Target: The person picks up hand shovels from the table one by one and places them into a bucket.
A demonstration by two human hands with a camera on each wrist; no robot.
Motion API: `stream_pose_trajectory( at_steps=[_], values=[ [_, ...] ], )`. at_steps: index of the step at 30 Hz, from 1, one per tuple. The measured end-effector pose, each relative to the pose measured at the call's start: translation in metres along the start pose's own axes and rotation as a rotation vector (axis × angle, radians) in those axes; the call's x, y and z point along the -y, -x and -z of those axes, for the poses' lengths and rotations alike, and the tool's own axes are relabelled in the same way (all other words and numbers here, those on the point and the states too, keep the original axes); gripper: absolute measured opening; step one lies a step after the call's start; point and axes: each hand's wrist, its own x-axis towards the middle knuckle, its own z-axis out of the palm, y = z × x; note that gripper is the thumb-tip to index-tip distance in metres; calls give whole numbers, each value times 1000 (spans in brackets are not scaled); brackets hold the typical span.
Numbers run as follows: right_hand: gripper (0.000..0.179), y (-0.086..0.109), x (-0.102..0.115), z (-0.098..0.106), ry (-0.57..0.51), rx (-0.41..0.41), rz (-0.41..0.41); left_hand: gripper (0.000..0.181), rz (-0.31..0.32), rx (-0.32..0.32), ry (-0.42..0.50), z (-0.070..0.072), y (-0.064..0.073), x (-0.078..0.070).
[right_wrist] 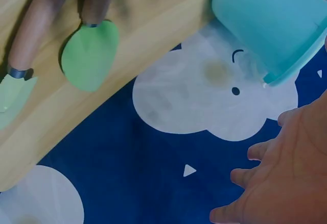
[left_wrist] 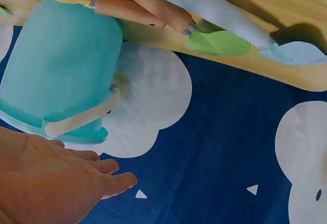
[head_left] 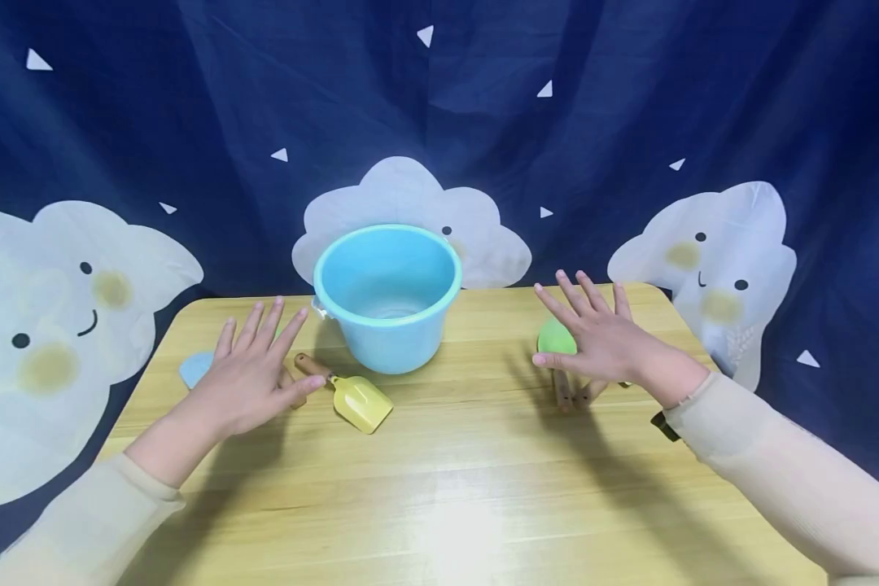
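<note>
Left hand [head_left: 245, 391] and right hand [head_left: 606, 343] are held splayed above a table [head_left: 410, 476]; a blue bucket [head_left: 391, 346] is set between them, far side, yellow scoop [head_left: 362, 403] nearer, green shovel [head_left: 556, 337] at right.

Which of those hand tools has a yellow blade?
The scoop lying in front of the blue bucket; the others show green blades or a light blue blade.

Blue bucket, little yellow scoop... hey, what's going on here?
Somebody's left hand and right hand are up in the air over the wooden table, fingers spread, gripping nothing. The blue bucket stands upright, and the yellow scoop lies beside it. Green-bladed tools lie over by the right hand, and a light blue tool by the left.
</note>
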Motion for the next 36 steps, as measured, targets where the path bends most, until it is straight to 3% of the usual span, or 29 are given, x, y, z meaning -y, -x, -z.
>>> stream_pose_trajectory(
  at_steps=[21, 36],
  values=[
    [98, -6, 5, 1, 15, 10, 13, 91, -62, -12, 12, 10, -15, -9],
    [99, -12, 12, 2, 21, 32, 45, 90, -53, 16, 7, 15, -28, -14]
  ],
)
